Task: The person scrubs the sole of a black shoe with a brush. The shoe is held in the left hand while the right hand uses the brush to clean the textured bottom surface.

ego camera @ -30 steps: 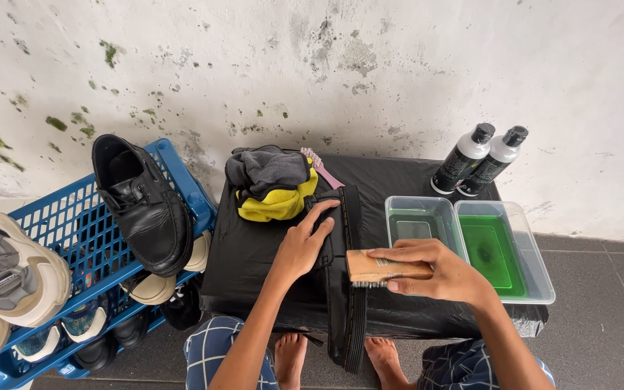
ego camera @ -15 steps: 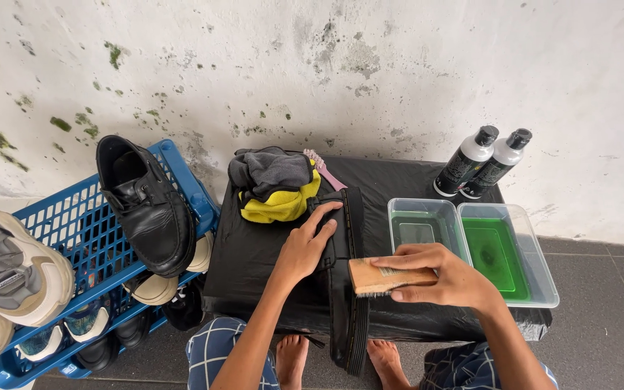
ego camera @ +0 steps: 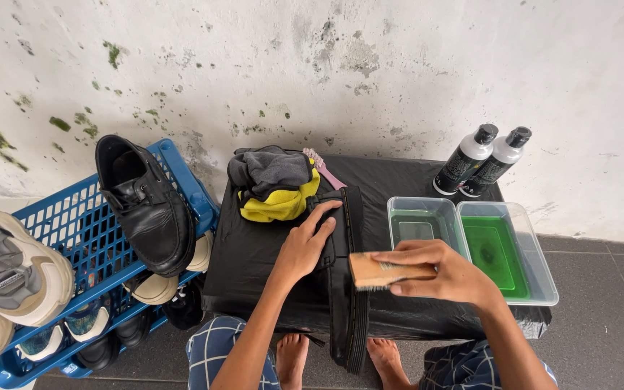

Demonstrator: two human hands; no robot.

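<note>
Two clear plastic trays are seen side by side just beyond the right hand (ego camera: 448,273). The nearer tray (ego camera: 422,225) is filled with a darker green liquid; the farther tray (ego camera: 508,253) holds a brighter green liquid. Behind them, two dark bottles (ego camera: 482,160) with black caps are stood against the wall, touching each other. To the left of the left hand (ego camera: 306,244), a blue plastic crate (ego camera: 74,231) is filled with shoes: a black leather shoe (ego camera: 146,204) is laid on top, and beige and grey sneakers (ego camera: 9,274) are stacked at the crate's far side.

The right hand is closed around a wooden brush (ego camera: 386,273), held bristles down against the side of a black boot (ego camera: 347,278), which is laid on the desk (ego camera: 413,180) covered in black sheeting. The boot is pinned from above by the left hand, its fingers spread flat over the upper. Both forearms are reached forward from the bottom edge. Just beyond the left hand, a grey and yellow cloth (ego camera: 272,184) is bunched, with a pink toothbrush (ego camera: 324,167) beside it.
</note>
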